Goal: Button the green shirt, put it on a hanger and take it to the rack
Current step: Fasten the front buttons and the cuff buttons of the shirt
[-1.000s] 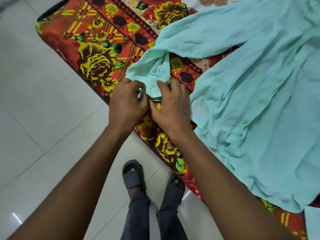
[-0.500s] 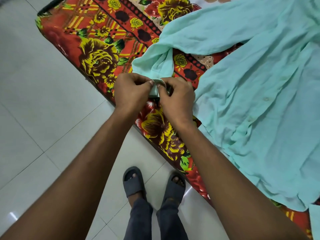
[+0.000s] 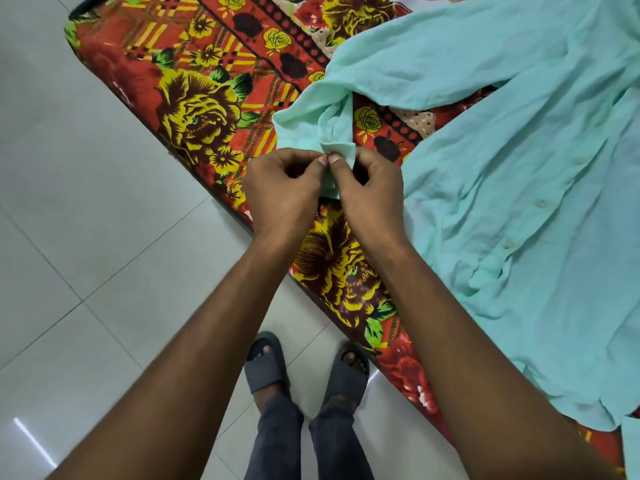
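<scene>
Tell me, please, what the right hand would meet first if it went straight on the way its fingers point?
Likely the left hand: the right hand pinches the shirt cuff, its fingertips already against the left's.

Both bare forearms reached forward and converged, wrists close together. The left hand (image 3: 282, 192) and right hand (image 3: 372, 194) were side by side, knuckles up, fingers curled under. Their thumb tips met in the middle, each pinching the cuff (image 3: 337, 152) between thumb and forefinger. The person stood, feet together in slides (image 3: 265, 362).
</scene>
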`<state>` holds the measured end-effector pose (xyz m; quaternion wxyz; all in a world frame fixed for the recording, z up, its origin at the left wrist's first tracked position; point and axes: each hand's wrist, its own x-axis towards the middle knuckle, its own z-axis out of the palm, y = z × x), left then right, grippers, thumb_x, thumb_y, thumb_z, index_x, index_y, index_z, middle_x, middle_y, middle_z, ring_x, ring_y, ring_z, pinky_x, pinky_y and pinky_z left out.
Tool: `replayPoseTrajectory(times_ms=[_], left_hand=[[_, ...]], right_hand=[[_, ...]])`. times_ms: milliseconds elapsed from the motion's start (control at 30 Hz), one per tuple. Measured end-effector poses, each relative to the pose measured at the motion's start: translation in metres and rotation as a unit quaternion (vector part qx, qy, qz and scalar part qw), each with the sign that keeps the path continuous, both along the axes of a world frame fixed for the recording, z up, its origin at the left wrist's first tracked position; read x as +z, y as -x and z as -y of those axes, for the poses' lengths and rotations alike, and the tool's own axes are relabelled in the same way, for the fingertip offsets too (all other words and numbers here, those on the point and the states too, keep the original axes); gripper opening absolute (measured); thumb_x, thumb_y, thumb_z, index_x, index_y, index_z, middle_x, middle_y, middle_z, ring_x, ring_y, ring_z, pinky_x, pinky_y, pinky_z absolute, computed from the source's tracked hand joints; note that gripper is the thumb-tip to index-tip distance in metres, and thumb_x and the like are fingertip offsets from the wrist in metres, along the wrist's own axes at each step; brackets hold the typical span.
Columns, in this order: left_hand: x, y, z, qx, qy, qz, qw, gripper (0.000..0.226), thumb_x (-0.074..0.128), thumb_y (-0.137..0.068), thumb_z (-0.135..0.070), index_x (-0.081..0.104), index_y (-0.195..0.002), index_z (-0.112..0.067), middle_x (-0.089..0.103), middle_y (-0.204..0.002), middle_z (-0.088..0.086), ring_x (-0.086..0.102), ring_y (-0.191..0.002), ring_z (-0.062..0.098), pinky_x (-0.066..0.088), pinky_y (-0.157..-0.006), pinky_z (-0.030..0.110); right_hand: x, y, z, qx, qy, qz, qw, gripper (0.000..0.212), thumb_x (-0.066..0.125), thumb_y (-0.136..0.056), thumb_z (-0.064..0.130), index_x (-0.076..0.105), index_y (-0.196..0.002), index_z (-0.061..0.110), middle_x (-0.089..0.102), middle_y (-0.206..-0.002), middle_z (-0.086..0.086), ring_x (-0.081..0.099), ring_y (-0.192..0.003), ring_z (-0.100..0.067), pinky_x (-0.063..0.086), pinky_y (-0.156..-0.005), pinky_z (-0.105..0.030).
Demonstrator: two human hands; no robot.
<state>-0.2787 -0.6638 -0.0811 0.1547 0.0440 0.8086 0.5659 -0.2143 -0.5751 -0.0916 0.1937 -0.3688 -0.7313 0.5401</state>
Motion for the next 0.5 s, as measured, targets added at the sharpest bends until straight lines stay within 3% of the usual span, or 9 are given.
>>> replayPoseTrajectory(times_ms=[100, 167, 233, 300, 400, 500], left_hand=[[-0.002, -0.001, 0.000, 0.004, -0.011, 0.003, 1.000, 0.010, 0.078, -0.089, -0.020, 0.084, -0.096, -0.015, 0.080, -0.084, -0.005, 0.077, -0.077, 0.006, 0.066, -0.073, 0.037], [-0.004, -0.001, 0.001, 0.014, -0.022, 0.023, 0.999, 0.011, 0.077, -0.090, -0.016, 0.083, -0.098, -0.012, 0.080, -0.086, -0.003, 0.077, -0.080, 0.008, 0.066, -0.075, 0.034], [-0.007, 0.002, 0.002, 0.027, -0.026, 0.054, 0.998, 0.011, 0.077, -0.090, -0.012, 0.083, -0.099, -0.010, 0.080, -0.087, 0.000, 0.078, -0.081, 0.013, 0.066, -0.077, 0.036], [-0.009, 0.005, 0.004, 0.025, -0.052, 0.086, 0.995, 0.011, 0.075, -0.090, -0.007, 0.082, -0.099, -0.006, 0.080, -0.086, 0.008, 0.079, -0.078, 0.024, 0.066, -0.073, 0.045], [-0.009, 0.005, 0.005, -0.001, -0.073, 0.094, 0.993, 0.012, 0.072, -0.093, -0.004, 0.080, -0.102, -0.001, 0.079, -0.088, 0.016, 0.078, -0.078, 0.033, 0.066, -0.072, 0.047], [-0.010, 0.004, 0.010, -0.033, -0.086, 0.090, 0.992, 0.016, 0.070, -0.096, -0.007, 0.078, -0.108, 0.000, 0.079, -0.094, 0.016, 0.078, -0.087, 0.033, 0.066, -0.080, 0.044]], right_hand=[[0.000, -0.004, 0.002, 0.018, -0.059, -0.011, 0.998, 0.019, 0.067, -0.096, 0.026, 0.080, -0.107, 0.018, 0.077, -0.097, 0.008, 0.071, -0.094, -0.009, 0.060, -0.084, -0.036], [0.001, -0.006, 0.003, 0.046, -0.092, -0.012, 0.995, 0.021, 0.066, -0.096, 0.031, 0.080, -0.105, 0.019, 0.076, -0.100, 0.008, 0.069, -0.100, -0.013, 0.057, -0.088, -0.040], [0.003, -0.008, 0.001, 0.068, -0.064, -0.012, 0.996, 0.029, 0.059, -0.099, 0.032, 0.080, -0.099, 0.012, 0.076, -0.097, 0.000, 0.068, -0.101, -0.019, 0.055, -0.090, -0.044], [0.004, -0.007, -0.003, 0.071, -0.003, -0.023, 0.997, 0.033, 0.054, -0.100, 0.027, 0.079, -0.093, 0.006, 0.077, -0.093, -0.005, 0.070, -0.098, -0.020, 0.056, -0.089, -0.040], [0.003, -0.005, -0.011, 0.065, -0.001, -0.006, 0.998, 0.019, 0.064, -0.099, 0.022, 0.081, -0.100, 0.012, 0.078, -0.094, 0.005, 0.073, -0.093, -0.008, 0.059, -0.085, -0.028], [-0.001, -0.002, -0.017, 0.074, -0.042, 0.010, 0.996, 0.010, 0.075, -0.092, 0.020, 0.081, -0.099, 0.016, 0.078, -0.092, 0.009, 0.073, -0.087, -0.006, 0.060, -0.078, -0.025]])
